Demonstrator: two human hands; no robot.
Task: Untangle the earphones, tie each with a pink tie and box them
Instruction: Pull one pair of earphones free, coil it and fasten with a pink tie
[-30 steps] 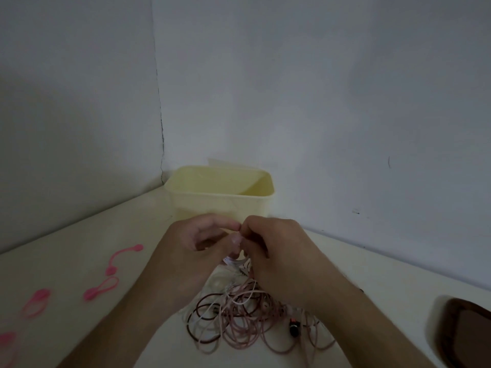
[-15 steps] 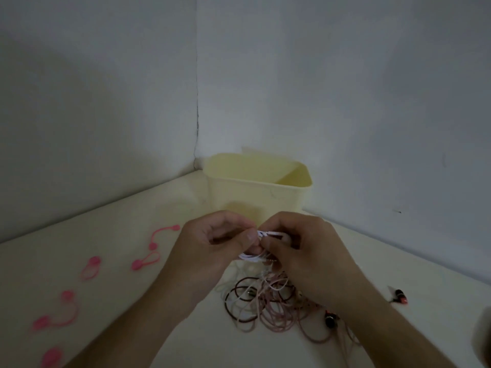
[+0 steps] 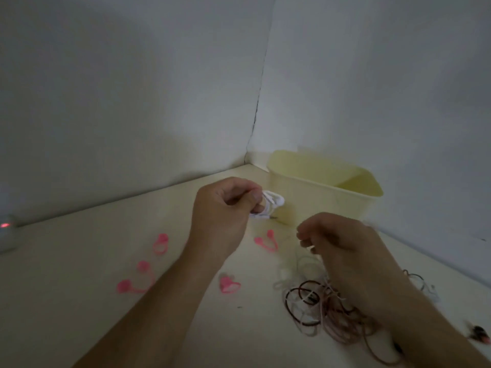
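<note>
At the lower right of the frame, a messy pile of earphone wires (image 3: 326, 312) is spread on the table (image 3: 79, 301). Brown, pink and white wires are mixed together there. The right hand (image 3: 345, 251) is held just above this pile. Its fingers are curled, and a thin white wire seems to be pinched at the fingertips, but this is blurry and cannot be told for sure.

In the lower middle and left, pink ties (image 3: 229, 285) are scattered on the table. One more pink tie (image 3: 265, 241) lies between the two hands.

Higher up, in the middle, a small white bundle of earphone wire (image 3: 271, 204) is gripped by the left hand (image 3: 223, 211). The bundle is held up off the table.

Farthest away, at the right middle, the yellow box (image 3: 326, 189) is set in the corner by the wall.

The bundle should be kept tightly pinched so the loops do not fall open. The nearest pink tie is best picked up next and wrapped around the middle of the bundle. The loose pile should not be dragged along.
</note>
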